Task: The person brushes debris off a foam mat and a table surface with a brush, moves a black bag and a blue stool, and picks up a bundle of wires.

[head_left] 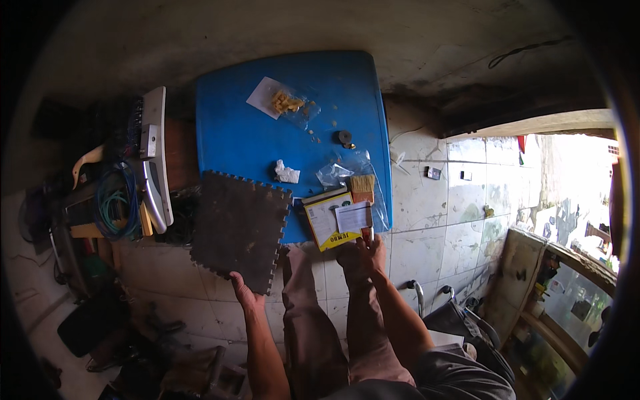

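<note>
My left hand (248, 293) grips the lower edge of a dark foam mat tile (241, 230) with jigsaw edges, its thumb on top. The tile is tilted and overlaps the near left corner of the blue table (267, 157). At the table's near edge, my right hand (373, 255) is closed around a red handle, which seems to belong to the wide paintbrush (362, 189) with pale bristles. A white slip of paper (352, 219) covers the part between. Beside it lies a yellow and white flat packet (320, 220), partly under the slip, with clear plastic (379, 207) to the right.
Farther back lie a crumpled white tissue (287, 173), a dark round roll (343, 137), and yellowish scraps (287, 102) on plastic and paper. Coiled cables (117, 203) crowd the left. A chair (460, 320) with metal tubing stands right, near a wooden-framed glass cabinet (567, 293).
</note>
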{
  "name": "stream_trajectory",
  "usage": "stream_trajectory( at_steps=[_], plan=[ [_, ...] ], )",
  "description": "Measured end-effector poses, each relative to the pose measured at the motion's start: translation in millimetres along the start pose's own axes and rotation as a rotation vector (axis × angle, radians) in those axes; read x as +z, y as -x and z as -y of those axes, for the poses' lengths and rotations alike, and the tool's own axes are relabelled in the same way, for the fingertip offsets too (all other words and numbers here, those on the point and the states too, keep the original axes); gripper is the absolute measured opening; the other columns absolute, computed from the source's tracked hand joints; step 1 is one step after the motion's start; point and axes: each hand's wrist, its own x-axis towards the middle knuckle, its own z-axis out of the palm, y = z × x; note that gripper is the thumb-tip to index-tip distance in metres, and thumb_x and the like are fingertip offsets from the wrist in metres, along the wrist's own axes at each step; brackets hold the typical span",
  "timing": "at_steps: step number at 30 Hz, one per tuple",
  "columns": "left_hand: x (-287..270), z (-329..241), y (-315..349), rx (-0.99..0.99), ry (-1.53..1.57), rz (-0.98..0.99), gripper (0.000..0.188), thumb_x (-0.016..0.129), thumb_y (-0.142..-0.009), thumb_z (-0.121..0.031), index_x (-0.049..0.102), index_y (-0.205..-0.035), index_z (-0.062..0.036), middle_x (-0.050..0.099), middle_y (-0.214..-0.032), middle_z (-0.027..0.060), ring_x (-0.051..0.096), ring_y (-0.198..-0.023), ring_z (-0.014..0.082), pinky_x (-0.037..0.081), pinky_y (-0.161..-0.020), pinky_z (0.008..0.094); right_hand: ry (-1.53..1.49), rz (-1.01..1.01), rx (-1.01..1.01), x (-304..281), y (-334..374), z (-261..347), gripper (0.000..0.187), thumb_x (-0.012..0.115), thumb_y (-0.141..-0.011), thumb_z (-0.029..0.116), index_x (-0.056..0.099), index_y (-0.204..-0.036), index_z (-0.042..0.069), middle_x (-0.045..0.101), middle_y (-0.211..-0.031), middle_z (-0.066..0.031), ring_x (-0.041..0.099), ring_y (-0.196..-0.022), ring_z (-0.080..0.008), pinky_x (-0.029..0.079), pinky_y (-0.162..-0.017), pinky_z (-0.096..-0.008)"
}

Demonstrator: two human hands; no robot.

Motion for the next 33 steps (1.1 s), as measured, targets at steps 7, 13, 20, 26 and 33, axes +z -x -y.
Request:
stream_trajectory(
  at_steps=[7, 13, 20, 26, 33],
  plan=[
    [-2, 3, -23, 0.005, -0.088, -0.187, 0.073, 0.066, -0.087, -0.05, 0.042, -0.14, -0.0058, 0.051, -0.138, 0.0095, 0.051, -0.123, 0.0287, 0.043, -0.104, 0.0448, -0.343, 0.06, -0.059, -38, -22, -26, 0.023, 0.064, -0.085, 0.017, 0.066, -0.096, -0.004, 0.067, -0.074, -0.0088, 0.063, -0.068, -0.0167, 0.048, -0.061, -0.0355],
    [-27, -4, -46, -0.053, -0.024, -0.123, 0.061, 0.065, -0.092, -0.038, 0.043, -0.139, -0.0048, 0.05, -0.138, 0.0097, 0.05, -0.124, 0.0286, 0.041, -0.103, 0.047, -0.533, 0.053, 0.121, -93, -45, 41, 0.023, 0.066, -0.088, 0.022, 0.068, -0.1, 0.003, 0.044, -0.056, 0.0077, 0.032, -0.041, -0.0006, 0.023, -0.038, -0.0202],
    [-20, -7, -42, -0.126, -0.296, -0.266, 0.054, 0.067, -0.092, -0.034, 0.046, -0.136, -0.0106, 0.053, -0.133, 0.008, 0.051, -0.121, 0.0282, 0.04, -0.101, 0.0464, -0.473, -0.156, -0.145, -114, -66, 90, 0.022, 0.071, -0.088, 0.023, 0.063, -0.093, 0.004, 0.056, -0.067, 0.0008, 0.042, -0.049, -0.0038, 0.031, -0.043, -0.0213],
    [-18, 1, -45, -0.153, -0.306, -0.242, 0.054, 0.068, -0.091, -0.034, 0.046, -0.136, -0.0137, 0.055, -0.128, 0.0061, 0.053, -0.117, 0.0241, 0.038, -0.1, 0.0458, 0.259, -0.243, -0.564, -118, -70, 123, 0.014, 0.068, -0.084, 0.014, 0.064, -0.092, 0.002, 0.067, -0.079, -0.0115, 0.065, -0.065, -0.0229, 0.05, -0.062, -0.0346],
    [-32, 2, -55, -0.183, -0.337, -0.249, 0.046, 0.07, -0.09, -0.03, 0.049, -0.125, -0.0104, 0.056, -0.124, 0.0093, 0.054, -0.115, 0.0251, 0.037, -0.101, 0.0476, 0.258, -0.094, -0.716, -95, -73, 167, 0.017, 0.073, -0.079, 0.011, 0.068, -0.094, 0.004, 0.068, -0.087, -0.0144, 0.068, -0.076, -0.0297, 0.052, -0.067, -0.0363]
  ],
)
